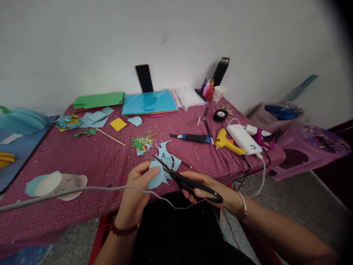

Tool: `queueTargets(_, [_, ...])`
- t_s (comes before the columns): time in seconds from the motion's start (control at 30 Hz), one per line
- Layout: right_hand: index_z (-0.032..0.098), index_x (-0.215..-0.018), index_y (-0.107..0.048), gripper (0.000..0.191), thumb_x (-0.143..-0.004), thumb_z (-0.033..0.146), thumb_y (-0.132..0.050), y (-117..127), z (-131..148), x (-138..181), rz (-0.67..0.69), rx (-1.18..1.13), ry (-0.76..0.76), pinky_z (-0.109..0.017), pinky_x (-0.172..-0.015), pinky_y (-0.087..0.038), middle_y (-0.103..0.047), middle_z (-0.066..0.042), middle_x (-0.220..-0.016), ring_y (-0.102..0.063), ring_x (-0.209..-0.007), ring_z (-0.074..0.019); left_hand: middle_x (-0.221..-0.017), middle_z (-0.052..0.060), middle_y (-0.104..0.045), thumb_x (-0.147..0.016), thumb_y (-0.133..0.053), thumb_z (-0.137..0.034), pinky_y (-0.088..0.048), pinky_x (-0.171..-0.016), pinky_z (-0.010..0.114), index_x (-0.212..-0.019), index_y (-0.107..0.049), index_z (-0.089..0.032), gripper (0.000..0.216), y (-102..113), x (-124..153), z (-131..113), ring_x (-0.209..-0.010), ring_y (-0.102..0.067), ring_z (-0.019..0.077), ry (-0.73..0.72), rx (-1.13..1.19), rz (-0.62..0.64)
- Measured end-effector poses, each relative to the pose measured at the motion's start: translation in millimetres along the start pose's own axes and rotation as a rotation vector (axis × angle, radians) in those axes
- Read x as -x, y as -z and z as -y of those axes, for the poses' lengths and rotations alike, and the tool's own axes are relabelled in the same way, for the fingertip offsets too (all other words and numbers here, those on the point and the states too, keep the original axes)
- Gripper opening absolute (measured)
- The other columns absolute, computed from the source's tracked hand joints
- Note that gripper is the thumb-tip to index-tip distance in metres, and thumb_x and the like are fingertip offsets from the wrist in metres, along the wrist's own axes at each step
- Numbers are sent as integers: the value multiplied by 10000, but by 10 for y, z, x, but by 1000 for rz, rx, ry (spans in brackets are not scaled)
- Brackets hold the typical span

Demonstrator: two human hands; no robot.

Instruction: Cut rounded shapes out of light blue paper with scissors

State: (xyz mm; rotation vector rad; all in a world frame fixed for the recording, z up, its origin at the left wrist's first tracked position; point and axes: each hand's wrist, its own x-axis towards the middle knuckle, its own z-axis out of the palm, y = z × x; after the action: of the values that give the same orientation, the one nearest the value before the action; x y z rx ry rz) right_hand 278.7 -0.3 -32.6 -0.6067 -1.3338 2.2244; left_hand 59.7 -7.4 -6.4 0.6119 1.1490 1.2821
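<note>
My left hand pinches a small light blue paper piece just off the table's front edge. My right hand grips black scissors, fingers through the handles, with the blades reaching up-left into the paper. Light blue paper offcuts lie on the red checked tablecloth right behind the hands. A thin grey cable crosses in front of my left wrist.
On the table are a paper cup on its side, shredded paper scraps, a yellow square, green sheets, blue sheets, a utility knife, a yellow glue gun, a white power bank, paint bottles. A purple stool stands to the right.
</note>
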Motion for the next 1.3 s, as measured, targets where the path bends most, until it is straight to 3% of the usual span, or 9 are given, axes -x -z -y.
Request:
queueTargets(0.23, [178,-1316,-471,695,-745,498,-707,-116,-79,-113,-63,-35,66,-218,-584,-380,-543,-8,-829,-479,-660,-78,-516,-18,-578,-600,-755,-235,-372,-440,179,-606,-644,-128,154,-45,7,20,-437,-480,69,-49,-74,-34])
queueTargets(0.47, [203,-1272,-508,668,-718,506,-725,-226,-111,-174,-126,-11,121,-227,-554,-333,-537,-7,-830,-450,-658,-89,-556,-33,-582,-627,-743,-253,-389,-471,188,-640,-640,-140,154,-94,48,59,-471,-484,72,-76,-74,-95])
queueTargets(0.77, [225,-1301,-477,642,-751,454,-716,-189,-31,-119,-86,73,126,-248,-641,-380,-525,-19,-897,-481,-761,-110,-521,-29,-579,-567,-767,-239,-386,-450,179,-605,-637,-132,172,-96,22,27,-445,-480,66,-60,-24,-102])
queueTargets(1.03, [185,-1285,-495,641,-758,494,-692,-165,-134,-115,-111,47,130,-209,-515,-300,-527,1,-793,-415,-584,-68,-532,-23,-588,-575,-760,-226,-405,-451,187,-615,-630,-134,164,-87,0,57,-446,-502,75,-49,14,-99])
queueTargets(1.3, [180,-1289,-517,617,-775,476,-686,-142,-140,-117,-110,71,159,-189,-507,-285,-495,11,-759,-374,-579,-58,-541,-32,-590,-597,-742,-226,-408,-445,195,-634,-626,-141,149,-115,-23,73,-446,-491,76,-79,20,-118])
